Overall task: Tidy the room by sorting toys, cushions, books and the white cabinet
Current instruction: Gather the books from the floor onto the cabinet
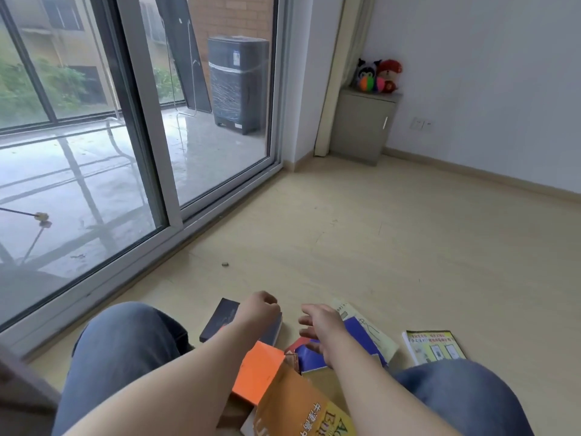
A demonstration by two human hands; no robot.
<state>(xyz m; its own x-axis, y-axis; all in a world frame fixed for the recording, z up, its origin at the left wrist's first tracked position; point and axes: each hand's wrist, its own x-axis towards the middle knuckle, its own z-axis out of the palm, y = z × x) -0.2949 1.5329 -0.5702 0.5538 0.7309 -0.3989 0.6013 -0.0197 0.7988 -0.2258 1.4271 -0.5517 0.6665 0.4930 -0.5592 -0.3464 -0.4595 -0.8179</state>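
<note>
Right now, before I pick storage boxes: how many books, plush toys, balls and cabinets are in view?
Books: 6 plain to see; the overlapping pile may hide more
Plush toys: 2
Balls: 2
Cabinet: 1
Total: 11

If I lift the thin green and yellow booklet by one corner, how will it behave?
The booklet looks thin and soft-covered, so it would probably sag and feel light. It lies flat on the smooth floor, so it may slide when pushed.
</note>
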